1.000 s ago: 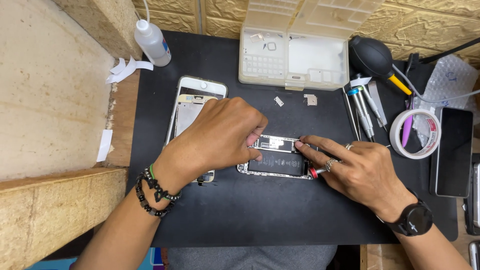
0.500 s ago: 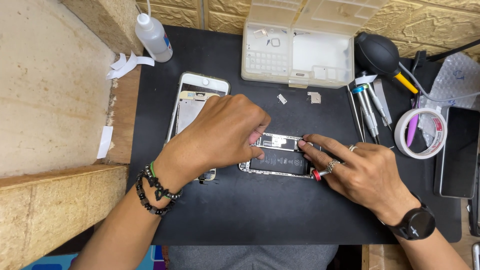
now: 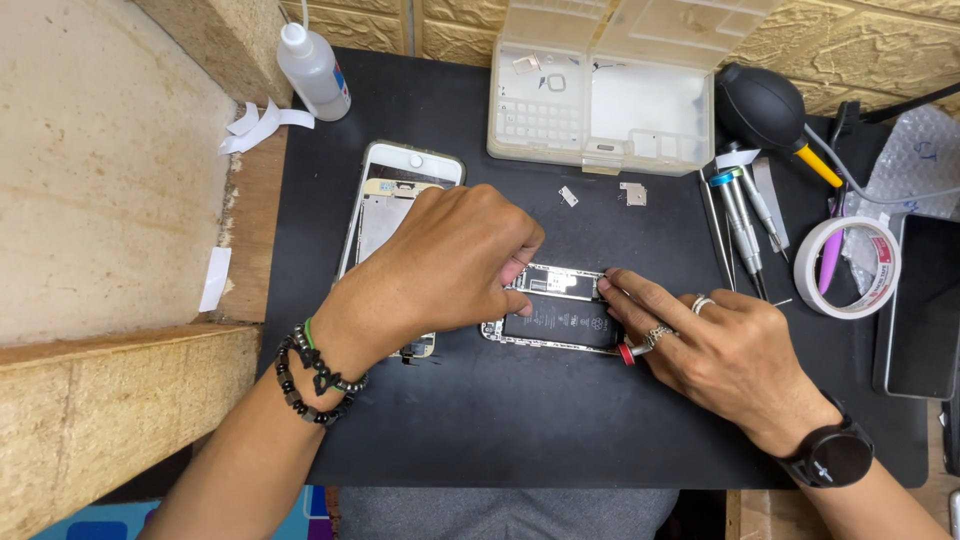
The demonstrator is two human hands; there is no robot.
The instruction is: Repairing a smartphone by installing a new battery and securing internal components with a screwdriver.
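Note:
An opened phone body (image 3: 556, 318) with a black battery lies at the middle of a black mat (image 3: 520, 420). My left hand (image 3: 450, 270) rests over its left end, fingers curled down onto it. My right hand (image 3: 715, 350) presses on its right end and holds a small screwdriver with a red cap (image 3: 628, 352). The detached white phone screen (image 3: 395, 195) lies face down to the left, partly under my left hand. What my left fingertips pinch is hidden.
A clear plastic parts box (image 3: 610, 85) stands open at the back. A squeeze bottle (image 3: 312, 70) is at back left. At right lie several screwdrivers (image 3: 742, 215), a black air blower (image 3: 765, 105), a tape roll (image 3: 850, 265) and a dark phone (image 3: 920, 305). Two small metal plates (image 3: 632, 192) lie near the box.
Both hands stay on the phone body; the view has shifted slightly. My right fingers have crept a little toward the phone's top edge.

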